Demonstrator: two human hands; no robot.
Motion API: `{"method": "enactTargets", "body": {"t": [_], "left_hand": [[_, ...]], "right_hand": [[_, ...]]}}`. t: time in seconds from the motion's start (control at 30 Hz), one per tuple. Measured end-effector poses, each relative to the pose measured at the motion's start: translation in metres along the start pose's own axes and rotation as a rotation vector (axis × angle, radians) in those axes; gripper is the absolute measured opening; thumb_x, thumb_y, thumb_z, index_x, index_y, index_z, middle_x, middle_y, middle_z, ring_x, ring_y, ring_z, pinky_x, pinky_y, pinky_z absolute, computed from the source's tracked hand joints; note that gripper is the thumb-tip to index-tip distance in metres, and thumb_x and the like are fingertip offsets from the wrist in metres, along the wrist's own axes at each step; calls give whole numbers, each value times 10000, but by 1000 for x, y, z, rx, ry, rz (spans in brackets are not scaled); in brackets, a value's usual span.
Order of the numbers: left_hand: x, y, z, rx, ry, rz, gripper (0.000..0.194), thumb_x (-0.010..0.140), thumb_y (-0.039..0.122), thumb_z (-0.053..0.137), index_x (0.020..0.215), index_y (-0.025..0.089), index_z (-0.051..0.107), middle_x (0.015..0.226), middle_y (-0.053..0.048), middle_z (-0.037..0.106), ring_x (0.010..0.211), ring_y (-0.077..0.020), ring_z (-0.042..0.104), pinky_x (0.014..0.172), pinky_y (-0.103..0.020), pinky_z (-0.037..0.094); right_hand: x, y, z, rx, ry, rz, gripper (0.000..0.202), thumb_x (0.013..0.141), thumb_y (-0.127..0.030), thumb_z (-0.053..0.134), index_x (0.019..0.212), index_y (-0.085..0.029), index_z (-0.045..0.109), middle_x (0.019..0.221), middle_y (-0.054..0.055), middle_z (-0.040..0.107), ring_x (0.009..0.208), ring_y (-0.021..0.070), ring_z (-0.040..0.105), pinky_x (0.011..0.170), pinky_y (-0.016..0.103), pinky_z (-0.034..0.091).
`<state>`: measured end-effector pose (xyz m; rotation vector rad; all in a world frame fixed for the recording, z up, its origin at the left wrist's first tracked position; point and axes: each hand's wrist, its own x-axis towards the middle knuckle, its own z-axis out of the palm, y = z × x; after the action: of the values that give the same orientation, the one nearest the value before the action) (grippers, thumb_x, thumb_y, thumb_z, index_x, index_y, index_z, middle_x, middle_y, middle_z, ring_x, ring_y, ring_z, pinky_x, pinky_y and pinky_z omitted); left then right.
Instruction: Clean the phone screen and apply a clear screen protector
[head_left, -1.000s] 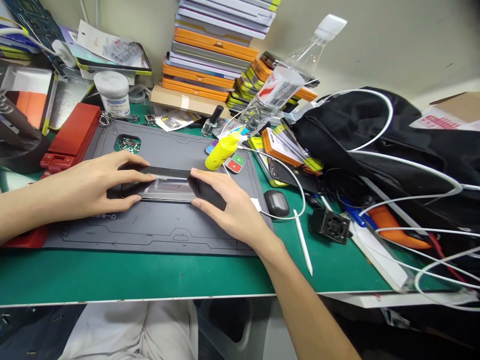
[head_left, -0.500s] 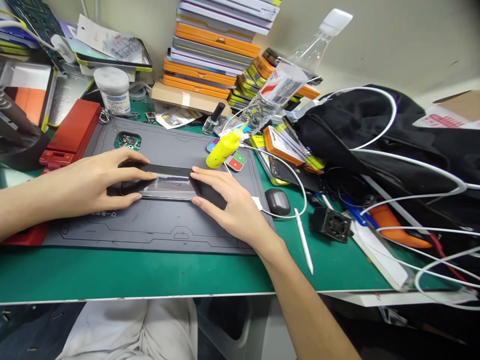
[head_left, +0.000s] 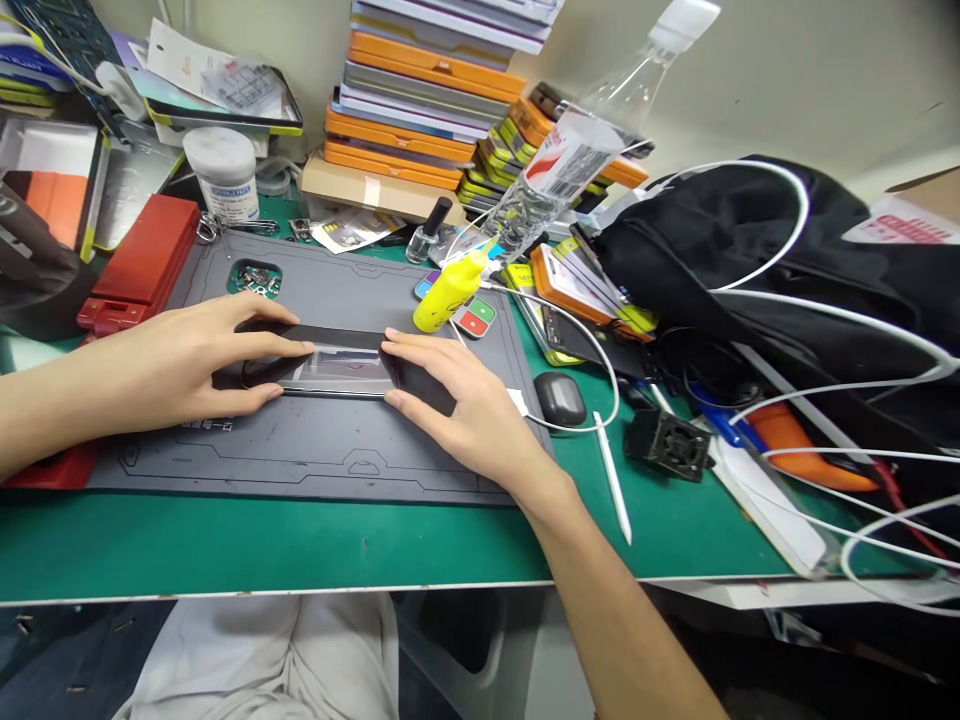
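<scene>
A black smartphone (head_left: pixel 349 372) with a glossy, reflecting screen lies lengthwise across the grey work mat (head_left: pixel 300 455). My left hand (head_left: pixel 217 360) grips its left end, with the thumb along the near edge and the fingers over the screen and far edge. At the right end my right hand (head_left: pixel 454 400) holds it likewise, thumb near and fingers on the far side. Both palms hide the phone's ends. Just beyond my right hand a yellow squeeze bottle (head_left: pixel 452 290) leans on the mat. Small metal parts (head_left: pixel 255 280) sit in the mat's cutout.
A red tool (head_left: pixel 139 265) and a white paste jar (head_left: pixel 223 175) stand left. Behind are stacked orange boxes (head_left: pixel 420 125) and a tilted plastic bottle (head_left: pixel 577 150). To the right lie a black earbud case (head_left: pixel 559 399), a white stylus (head_left: pixel 613 480), a small fan (head_left: pixel 670 445) and white cables (head_left: pixel 832 310).
The camera view has shifted slightly, so the items at the right appear a little farther right. Both hands keep the same hold on the smartphone.
</scene>
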<state>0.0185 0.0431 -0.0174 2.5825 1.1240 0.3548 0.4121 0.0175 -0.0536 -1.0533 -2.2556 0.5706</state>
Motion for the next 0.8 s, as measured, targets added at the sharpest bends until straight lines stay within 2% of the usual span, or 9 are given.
{"method": "enactTargets", "body": {"t": [0.23,0.4,0.5,0.7,0.8], "left_hand": [[1,3,-6,-16,-21,18,601,1250,727,599,1700,446,882,1817,-59,773,1538,-385,827,1404,-601,694],[0,2,-8,-58,-17,35,575,1254,725,643,1707,463,881,1810,-51,789,1552,-399,823,1430,-629,677],[1,2,-8,-45,-20,31,592,1265,716,622,1722,436,873,1814,-55,781,1572,-393,811,1425,-629,677],[2,-2,-6,-70,-26,26,647,1255,835,621,1694,446,895,1806,-67,786,1552,-400,817,1409,-622,683],[1,-6,-5,-64,-15,24,607,1265,820,633,1699,482,891,1799,-51,792,1553,-392,819,1408,-587,679]], "right_hand": [[-1,-1,0,-15,-1,18,472,1257,-430,787,1715,-327,830,1847,113,813,1737,406,758,1512,706,581],[0,-1,0,-21,-8,30,476,1253,-440,786,1718,-350,831,1851,105,810,1747,411,750,1517,724,573],[0,-2,-1,-16,-7,31,484,1251,-435,788,1726,-351,828,1855,109,807,1749,411,747,1519,719,572],[-1,-3,-1,-10,-5,38,482,1251,-446,789,1721,-348,830,1850,100,811,1740,411,754,1514,723,576],[0,-3,-1,1,-1,26,474,1250,-424,792,1711,-326,835,1844,111,815,1735,405,759,1508,705,588]]}}
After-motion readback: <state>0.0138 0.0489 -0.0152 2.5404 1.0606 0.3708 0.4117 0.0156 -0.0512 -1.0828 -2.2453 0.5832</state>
